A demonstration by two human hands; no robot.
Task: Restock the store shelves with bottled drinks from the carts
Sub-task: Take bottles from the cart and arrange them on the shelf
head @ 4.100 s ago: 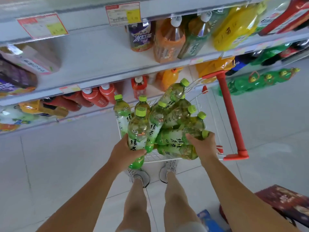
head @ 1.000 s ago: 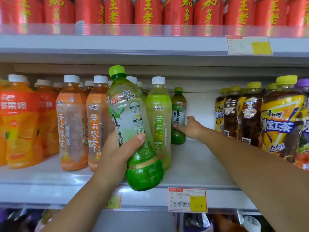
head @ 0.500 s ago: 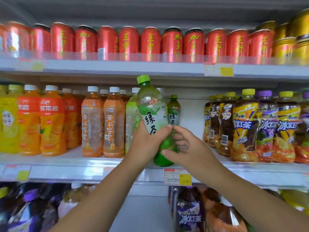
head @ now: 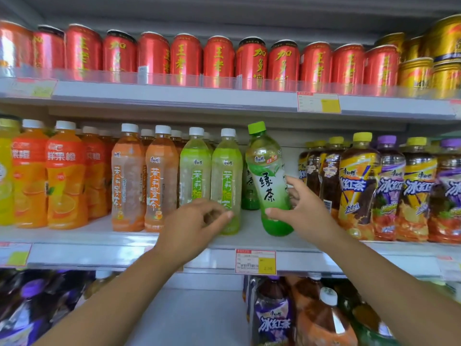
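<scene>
A green tea bottle [head: 267, 171] with a green cap and white label leans slightly left in the gap on the middle shelf [head: 99, 253], its base down at the shelf surface. My right hand [head: 305, 213] grips its lower half from the right, thumb across the front. My left hand [head: 194, 221] hovers to its left with loosely curled fingers and holds nothing, in front of two pale green bottles [head: 225, 181]. A second green tea bottle [head: 249, 193] stands deeper in the same gap, mostly hidden. The cart is out of view.
Orange drink bottles [head: 64, 176] fill the shelf's left side and dark iced tea bottles [head: 359, 181] its right. Red cans [head: 217, 61] line the shelf above. A price tag [head: 255, 262] hangs on the shelf edge. Larger bottles [head: 273, 315] stand below.
The green tea bottle went from my left hand to my right and moved right into the shelf gap. My left hand let go and dropped back to the left.
</scene>
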